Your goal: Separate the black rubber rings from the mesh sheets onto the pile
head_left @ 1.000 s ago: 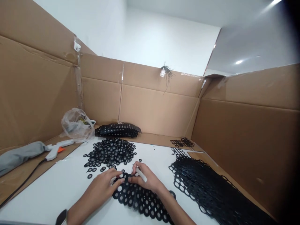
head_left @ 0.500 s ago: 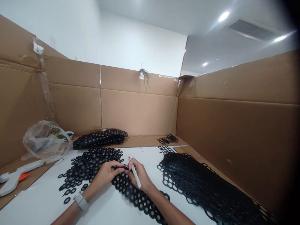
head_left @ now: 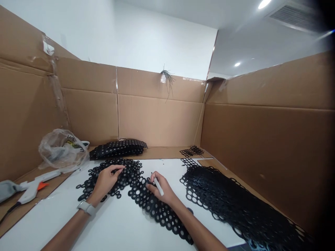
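My left hand (head_left: 106, 179) is over the heap of small black rings (head_left: 125, 174), thumb and forefinger pinched together; whatever may be between the fingertips is too small to make out. A watch with a pale strap (head_left: 87, 207) is on that wrist. In my right hand (head_left: 161, 188) is a white pen (head_left: 158, 186), its dark tip pointing up and away. The right fingertips are at the upper end of a strip of joined black rings (head_left: 164, 214), which lies slanting on the white board (head_left: 112, 226).
Black ring netting (head_left: 235, 198) is piled at right. At the back lie stacked dotted black sheets (head_left: 117, 148) and a small net piece (head_left: 192, 151). A plastic bag (head_left: 61, 150) and white glue gun (head_left: 32, 190) are at left. Cardboard walls (head_left: 159, 120) surround the board.
My left hand has left the strip and moved left over the ring heap. My right hand stays by the strip with the pen. The whole view has shifted slightly.
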Demonstrator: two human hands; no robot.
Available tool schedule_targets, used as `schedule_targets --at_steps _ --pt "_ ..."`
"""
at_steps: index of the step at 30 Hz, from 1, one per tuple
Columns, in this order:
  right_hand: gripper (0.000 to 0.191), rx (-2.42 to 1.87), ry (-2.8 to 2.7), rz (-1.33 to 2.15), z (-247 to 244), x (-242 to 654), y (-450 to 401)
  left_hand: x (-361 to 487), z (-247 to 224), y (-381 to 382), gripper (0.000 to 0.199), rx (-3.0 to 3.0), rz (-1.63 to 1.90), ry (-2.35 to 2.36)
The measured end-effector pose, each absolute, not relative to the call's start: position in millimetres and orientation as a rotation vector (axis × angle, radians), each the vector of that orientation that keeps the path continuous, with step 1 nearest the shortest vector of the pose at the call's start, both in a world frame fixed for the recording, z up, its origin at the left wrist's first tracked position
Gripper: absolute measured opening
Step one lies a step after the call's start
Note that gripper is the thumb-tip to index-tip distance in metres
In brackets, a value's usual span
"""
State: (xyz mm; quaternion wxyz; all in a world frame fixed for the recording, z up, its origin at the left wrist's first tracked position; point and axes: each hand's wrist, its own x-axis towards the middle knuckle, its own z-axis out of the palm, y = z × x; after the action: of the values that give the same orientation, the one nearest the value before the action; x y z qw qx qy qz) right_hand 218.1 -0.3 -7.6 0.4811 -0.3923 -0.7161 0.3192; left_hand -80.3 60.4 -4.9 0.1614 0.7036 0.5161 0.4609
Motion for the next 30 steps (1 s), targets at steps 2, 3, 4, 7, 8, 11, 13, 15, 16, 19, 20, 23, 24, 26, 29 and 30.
schedule_targets --at_steps 2,3,4,7,8,11,13,15,16,19,20,23,24,26,29,30 --pt "0.024 -1.014 -1.752 0.798 -9.1 220.6 0.5 -80.2 -3.8 55.6 0.036 2.069 1.325 1.475" --pt "0.024 -1.038 -1.754 0.808 -9.3 221.6 0.5 -77.6 -3.3 52.6 0.037 2.101 1.326 1.464" --pt "0.025 -1.056 -1.755 0.817 -9.0 222.5 0.2 -73.5 -2.8 49.4 0.037 2.132 1.325 1.446" --pt "0.025 -1.078 -1.76 0.839 -5.9 225.3 -2.2 -57.2 -2.2 39.1 0.038 2.22 1.292 1.344" --pt "0.026 -1.077 -1.763 0.849 -4.5 226.3 -3.2 -51.5 -2.4 35.7 0.038 2.247 1.268 1.298" --pt "0.027 -1.059 -1.775 0.883 -1.2 229.0 -5.2 -36.6 -3.9 26.2 0.035 2.305 1.181 1.171" --pt "0.028 -1.041 -1.779 0.897 -0.2 229.9 -5.1 -29.4 -5.2 20.7 0.033 2.318 1.135 1.125" --pt "0.028 -1.021 -1.778 0.904 0.1 229.3 -4.2 -24.0 -5.9 15.6 0.033 2.317 1.105 1.099" --pt "0.029 -1.011 -1.777 0.905 0.2 228.4 -3.8 -21.8 -6.0 13.2 0.033 2.312 1.095 1.089" --pt "0.028 -0.978 -1.783 0.881 1.0 223.3 -3.9 -16.4 -5.9 7.9 0.033 2.277 1.083 1.083" --pt "0.027 -0.966 -1.788 0.862 1.5 221.2 -4.7 -14.8 -6.2 7.3 0.032 2.254 1.086 1.096" --pt "0.021 -0.939 -1.817 0.788 2.7 215.2 -8.6 -10.9 -9.1 9.8 0.031 2.141 1.099 1.166" --pt "0.019 -0.933 -1.831 0.763 2.9 213.6 -10.1 -9.9 -10.6 11.7 0.032 2.09 1.099 1.191" --pt "0.016 -0.924 -1.866 0.719 3.0 211.4 -12.7 -8.9 -13.5 15.8 0.035 1.985 1.08 1.216" --pt "0.013 -0.904 -1.922 0.664 2.7 210.2 -14.9 -9.2 -16.1 19.9 0.031 1.861 1.009 1.166" --pt "0.013 -0.893 -1.94 0.65 2.6 210.2 -15.2 -9.8 -16.3 20.5 0.028 1.826 0.976 1.141"
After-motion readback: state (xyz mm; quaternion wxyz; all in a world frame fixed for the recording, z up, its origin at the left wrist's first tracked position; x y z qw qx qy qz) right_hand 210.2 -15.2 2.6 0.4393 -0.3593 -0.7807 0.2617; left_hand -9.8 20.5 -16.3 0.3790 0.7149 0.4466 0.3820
